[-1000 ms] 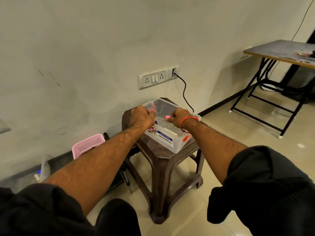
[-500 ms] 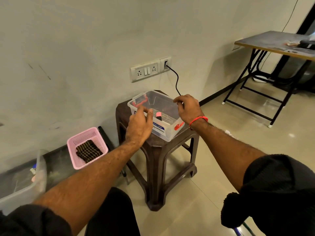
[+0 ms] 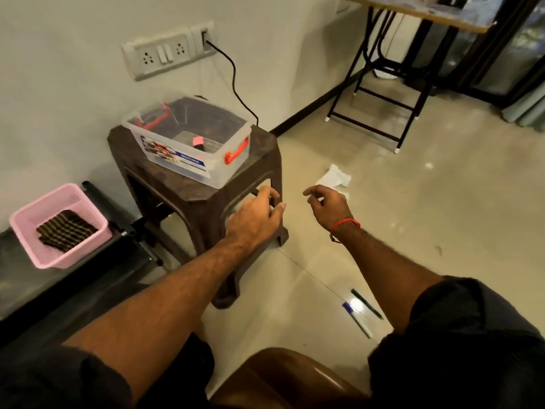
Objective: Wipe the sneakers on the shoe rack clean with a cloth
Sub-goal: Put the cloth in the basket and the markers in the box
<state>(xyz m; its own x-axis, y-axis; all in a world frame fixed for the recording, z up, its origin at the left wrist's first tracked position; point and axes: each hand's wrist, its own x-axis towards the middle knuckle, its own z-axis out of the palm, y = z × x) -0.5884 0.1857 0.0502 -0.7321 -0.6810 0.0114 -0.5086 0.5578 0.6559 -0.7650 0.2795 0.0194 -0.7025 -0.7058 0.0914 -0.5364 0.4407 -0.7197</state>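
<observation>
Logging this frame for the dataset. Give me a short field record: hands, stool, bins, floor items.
left hand: empty, fingers loosely curled, in front of the stool's edge
right hand: empty, relaxed, over the floor
stool: brown plastic, by the wall
clear box: on the stool, no lid, red latches, small pink-tipped item inside
pink basket: left of the stool, holds a folded striped cloth
floor: crumpled white tissue, two pens
sneakers: not in view
</observation>
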